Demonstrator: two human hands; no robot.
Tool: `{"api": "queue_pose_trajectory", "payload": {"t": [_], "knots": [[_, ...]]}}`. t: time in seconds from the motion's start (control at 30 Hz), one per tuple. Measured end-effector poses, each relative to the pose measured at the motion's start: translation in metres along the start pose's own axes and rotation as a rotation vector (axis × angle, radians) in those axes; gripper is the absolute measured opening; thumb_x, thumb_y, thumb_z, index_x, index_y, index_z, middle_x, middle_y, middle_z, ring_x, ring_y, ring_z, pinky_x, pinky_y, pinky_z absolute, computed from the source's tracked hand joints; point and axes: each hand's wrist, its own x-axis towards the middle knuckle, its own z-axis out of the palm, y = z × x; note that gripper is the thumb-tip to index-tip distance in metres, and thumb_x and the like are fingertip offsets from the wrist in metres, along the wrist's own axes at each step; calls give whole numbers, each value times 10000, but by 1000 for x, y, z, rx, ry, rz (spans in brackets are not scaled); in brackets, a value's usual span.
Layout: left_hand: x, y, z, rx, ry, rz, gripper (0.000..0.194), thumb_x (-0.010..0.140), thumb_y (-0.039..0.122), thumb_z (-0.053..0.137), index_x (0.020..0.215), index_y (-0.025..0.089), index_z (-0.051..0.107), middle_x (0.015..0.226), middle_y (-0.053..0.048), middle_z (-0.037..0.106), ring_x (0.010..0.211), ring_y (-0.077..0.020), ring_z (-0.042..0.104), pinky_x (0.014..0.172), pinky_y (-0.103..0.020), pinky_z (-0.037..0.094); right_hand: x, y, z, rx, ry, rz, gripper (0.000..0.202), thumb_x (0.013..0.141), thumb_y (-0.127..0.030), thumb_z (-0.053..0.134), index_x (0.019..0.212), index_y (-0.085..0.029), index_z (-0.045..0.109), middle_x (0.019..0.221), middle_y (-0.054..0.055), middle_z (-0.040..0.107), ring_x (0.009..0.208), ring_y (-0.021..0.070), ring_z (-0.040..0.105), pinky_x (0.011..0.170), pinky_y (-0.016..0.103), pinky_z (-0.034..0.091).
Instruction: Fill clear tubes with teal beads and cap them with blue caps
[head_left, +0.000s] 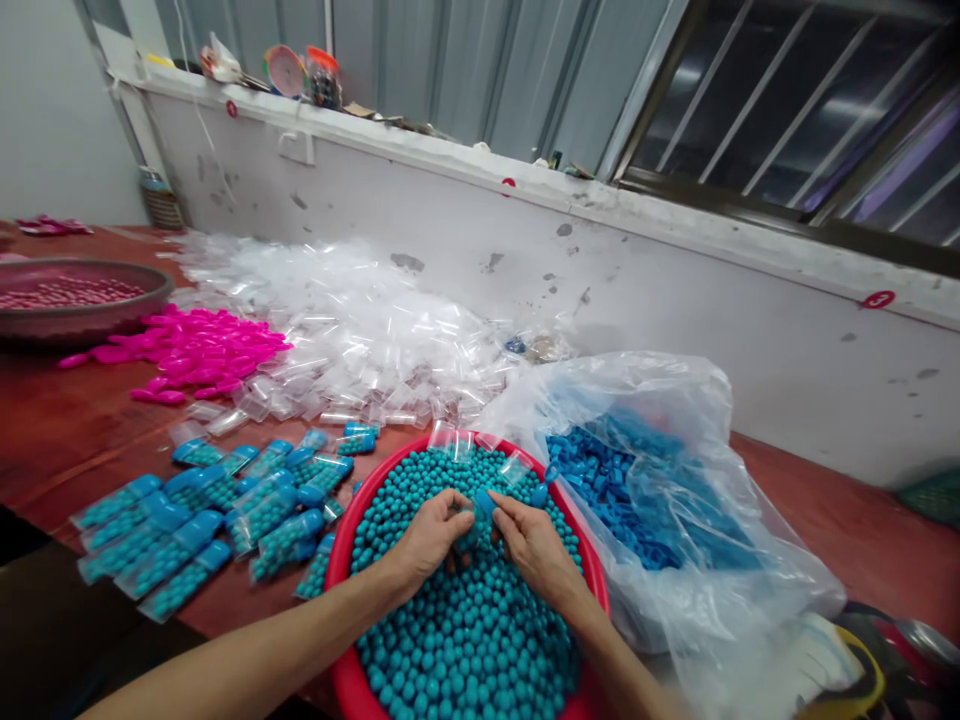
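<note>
Over a red basin [343,600] full of teal beads [457,640], my two hands meet. My left hand [439,535] is closed around a small clear container [469,535] with teal beads in it, partly hidden by the fingers. Between the thumb and fingers of my right hand [529,545] is a blue cap [485,503], at the container's top end. Several clear empty containers [454,443] lie on the beads at the basin's far rim, with a loose blue cap [540,494] near the right rim.
Filled, blue-capped containers [176,550] lie left of the basin. Behind spreads a heap of clear containers [375,320]. Bright pink pieces [202,350] and a bowl of pink beads [82,300] are at left. A plastic bag of blue caps [622,490] stands right, touching the basin.
</note>
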Motion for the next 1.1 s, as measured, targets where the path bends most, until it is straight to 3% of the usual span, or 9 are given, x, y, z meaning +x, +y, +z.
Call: {"api": "queue_pose_trajectory", "payload": {"t": [0.2,0.3,0.4,0.53,0.63,0.87,1.1], "knots": [[0,3,2,26,-85,-12,181,717,318,478,802,180,400,620,32,577,443,-105,557,358,-169,330,3,7,-1,223,-61,116,344,808,-334,439,1068,-153,574,578,-31,520,416,78,394,404,199,319],[0,4,0,-4,-99,12,218,716,320,497,852,171,418,611,44,562,459,-100,567,382,-166,337,4,8,-6,227,-33,100,325,793,-337,467,1040,-154,575,600,-28,547,438,87,434,416,203,353],[2,2,-2,6,-86,10,300,725,339,507,956,156,450,641,38,562,435,-87,556,360,-158,303,2,5,-10,115,97,25,256,774,-301,507,980,-172,587,747,6,610,651,142,559,584,247,458],[3,-2,-3,-7,-91,-10,333,743,373,508,997,160,474,655,31,568,404,-78,542,327,-152,271,-2,0,-10,-98,180,-170,217,778,-207,504,978,-196,587,919,33,633,873,183,576,802,312,450],[1,0,-1,-84,-119,-12,336,747,394,514,988,162,482,638,31,566,418,-80,549,334,-146,289,-5,0,-6,-177,175,-320,250,798,-149,466,1010,-207,585,959,40,631,897,174,581,806,300,459],[-4,6,1,-218,-181,-62,410,733,392,536,1064,166,450,666,14,587,432,-93,571,327,-139,344,-9,11,0,-280,272,-446,253,832,-148,443,1009,-212,612,968,55,646,917,172,582,805,313,484],[-6,3,2,-289,-170,-48,493,725,392,560,1144,172,424,669,14,584,411,-76,549,331,-139,352,-13,10,4,-321,227,-432,286,850,-157,417,1038,-234,618,978,56,650,901,175,589,780,318,497]]}}
